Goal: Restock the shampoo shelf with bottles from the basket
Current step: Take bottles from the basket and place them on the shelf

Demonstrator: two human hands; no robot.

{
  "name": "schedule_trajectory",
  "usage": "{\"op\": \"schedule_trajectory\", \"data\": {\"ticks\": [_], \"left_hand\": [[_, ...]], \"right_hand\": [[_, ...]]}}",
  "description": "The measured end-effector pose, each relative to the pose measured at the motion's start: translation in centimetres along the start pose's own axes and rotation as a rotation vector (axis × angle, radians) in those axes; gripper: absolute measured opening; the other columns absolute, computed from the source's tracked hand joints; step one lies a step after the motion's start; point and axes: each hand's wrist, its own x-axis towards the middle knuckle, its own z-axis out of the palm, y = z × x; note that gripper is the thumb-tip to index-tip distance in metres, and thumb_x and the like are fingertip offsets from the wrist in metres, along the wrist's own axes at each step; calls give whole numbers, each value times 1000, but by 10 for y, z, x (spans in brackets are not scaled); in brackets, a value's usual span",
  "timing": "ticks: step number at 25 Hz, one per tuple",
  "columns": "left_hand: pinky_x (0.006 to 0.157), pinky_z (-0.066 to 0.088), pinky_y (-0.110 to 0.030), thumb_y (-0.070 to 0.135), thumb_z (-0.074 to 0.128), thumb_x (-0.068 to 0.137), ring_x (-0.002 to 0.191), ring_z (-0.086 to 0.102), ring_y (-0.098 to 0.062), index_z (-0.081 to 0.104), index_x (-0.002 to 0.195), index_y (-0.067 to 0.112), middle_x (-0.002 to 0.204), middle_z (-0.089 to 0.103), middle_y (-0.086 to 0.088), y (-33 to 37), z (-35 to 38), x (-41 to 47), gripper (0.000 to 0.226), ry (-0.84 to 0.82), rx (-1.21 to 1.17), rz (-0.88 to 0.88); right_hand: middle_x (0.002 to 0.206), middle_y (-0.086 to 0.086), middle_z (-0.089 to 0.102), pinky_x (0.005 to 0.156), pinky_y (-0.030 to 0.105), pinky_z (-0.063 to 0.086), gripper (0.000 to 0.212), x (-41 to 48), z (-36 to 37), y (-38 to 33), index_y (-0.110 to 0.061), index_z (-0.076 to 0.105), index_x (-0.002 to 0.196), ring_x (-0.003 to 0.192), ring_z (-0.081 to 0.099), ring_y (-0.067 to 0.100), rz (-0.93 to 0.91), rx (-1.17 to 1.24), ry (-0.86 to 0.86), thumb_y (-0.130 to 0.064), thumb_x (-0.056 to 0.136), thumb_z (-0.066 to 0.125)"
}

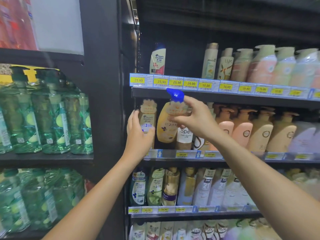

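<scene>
Two yellow shampoo bottles are at the left end of the middle shelf (173, 154). My left hand (138, 134) grips the left bottle (148, 116), which stands upright at the shelf's edge. My right hand (194, 118) holds the second bottle (167, 129) by its neck, just under the blue pump top (175, 95). This bottle is tilted, with its pump in front of the upper shelf's price strip. The basket is out of view.
Rows of pump bottles (259, 130) fill the middle shelf to the right. The upper shelf (173, 82) holds a white bottle (157, 59) and more bottles further right. Lower shelves are full. Green bottles (45, 113) stand on a separate rack at left.
</scene>
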Motion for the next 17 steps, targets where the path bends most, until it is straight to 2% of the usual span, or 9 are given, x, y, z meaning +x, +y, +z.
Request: {"op": "schedule_trajectory", "data": {"ticks": [3, 4, 6, 8, 10, 12, 14, 17], "left_hand": [[124, 32, -51, 22, 68, 97, 156, 21, -24, 13, 164, 16, 171, 15, -1, -12, 10, 12, 86, -35, 45, -49], [118, 40, -53, 23, 69, 96, 153, 29, -28, 16, 161, 16, 169, 19, -2, -15, 12, 15, 84, -40, 51, -76], [106, 51, -54, 25, 72, 95, 142, 45, -32, 22, 156, 18, 163, 27, -5, -18, 15, 20, 79, -49, 53, -129], [104, 52, -54, 29, 75, 94, 136, 52, -31, 19, 159, 20, 161, 32, -5, -20, 17, 23, 87, -39, 79, -146], [107, 50, -55, 35, 79, 91, 138, 52, -31, 11, 163, 24, 166, 32, -4, -24, 16, 25, 99, -20, 118, -152], [109, 49, -56, 40, 79, 90, 140, 52, -32, 6, 165, 28, 167, 35, -3, -27, 15, 26, 106, -20, 136, -180], [109, 49, -54, 45, 76, 92, 138, 54, -33, 6, 165, 25, 163, 42, -3, -29, 15, 26, 103, -38, 170, -199], [108, 49, -54, 47, 72, 94, 135, 56, -32, 9, 164, 22, 158, 48, -2, -30, 15, 27, 97, -59, 177, -206]], "right_hand": [[106, -4, 66, 64, 30, 58, 53, -5, 16, 19, -39, 68, 120, 74, 72, 15, 18, -103, 27, -22, 75, 91], [103, -7, 68, 65, 28, 57, 54, -6, 19, 25, -38, 68, 122, 73, 71, 12, 27, -116, 37, -22, 75, 90], [94, -12, 73, 61, 16, 51, 54, -7, 24, 36, -36, 67, 125, 64, 71, 5, 42, -113, 52, -26, 77, 90], [88, -16, 74, 57, 9, 47, 51, -5, 28, 43, -33, 65, 124, 59, 70, 0, 79, -135, 68, -32, 79, 88], [91, -16, 73, 56, 10, 47, 50, 0, 32, 46, -31, 58, 119, 60, 70, -3, 135, -204, 91, -41, 79, 87], [94, -14, 72, 58, 16, 53, 54, 6, 35, 46, -32, 49, 115, 64, 70, -3, 185, -274, 101, -47, 79, 86], [96, -11, 70, 61, 24, 58, 51, 13, 37, 46, -30, 51, 111, 73, 70, 3, 199, -341, 111, -50, 79, 85], [95, -8, 53, 58, 21, 38, 44, 21, 43, 47, -25, 55, 99, 83, 56, 13, 161, -520, 171, -55, 79, 81]]}}
